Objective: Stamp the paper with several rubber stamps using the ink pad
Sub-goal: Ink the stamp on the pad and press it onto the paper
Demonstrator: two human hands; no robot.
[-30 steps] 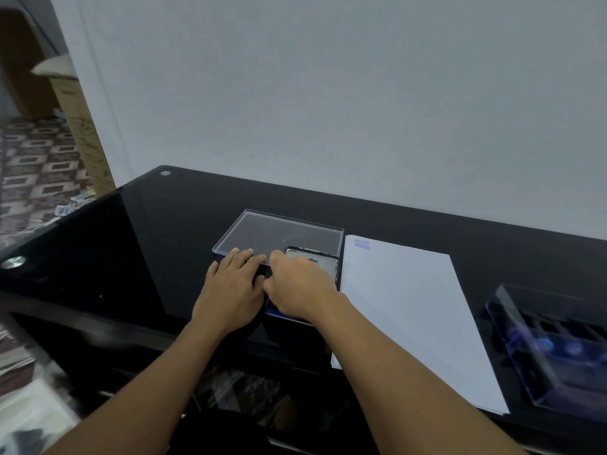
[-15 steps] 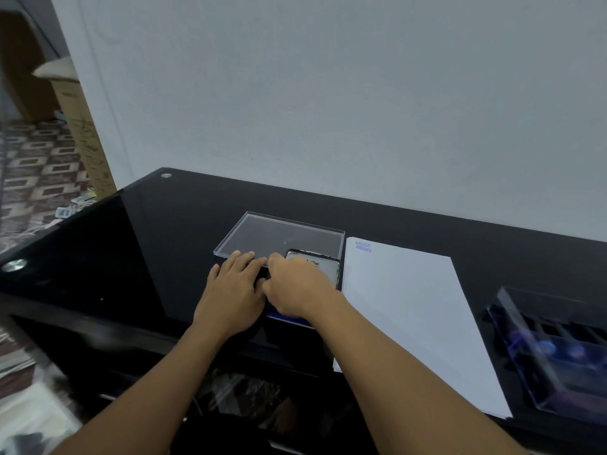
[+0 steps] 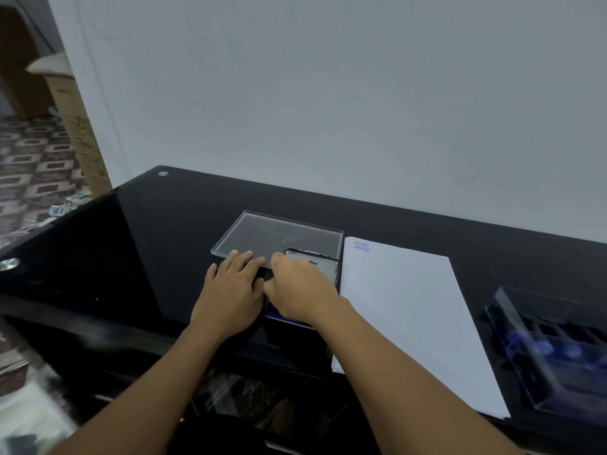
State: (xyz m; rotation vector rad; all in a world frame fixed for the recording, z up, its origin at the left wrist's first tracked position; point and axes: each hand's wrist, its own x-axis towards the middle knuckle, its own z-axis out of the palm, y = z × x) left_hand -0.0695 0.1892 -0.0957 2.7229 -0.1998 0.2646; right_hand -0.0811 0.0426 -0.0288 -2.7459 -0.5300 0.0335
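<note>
A white sheet of paper (image 3: 404,307) lies on the black glass table and carries two blue "AMENDED" prints (image 3: 361,246) in its far left corner. Left of the paper sits the ink pad (image 3: 279,315), its blue pad showing and its silver lid (image 3: 320,262) raised. My right hand (image 3: 302,290) is curled over the pad and grips a rubber stamp that it almost entirely hides. My left hand (image 3: 230,290) rests flat beside the pad. Its straight fingers reach the near edge of a clear plastic lid (image 3: 279,234).
A clear tray with several blue-topped stamps (image 3: 555,353) stands at the right end of the table (image 3: 131,244). The white wall runs close behind the table. A cardboard box (image 3: 75,126) and patterned floor lie off to the left.
Both hands stay at the ink pad in nearly the same pose. Only the camera view has shifted slightly.
</note>
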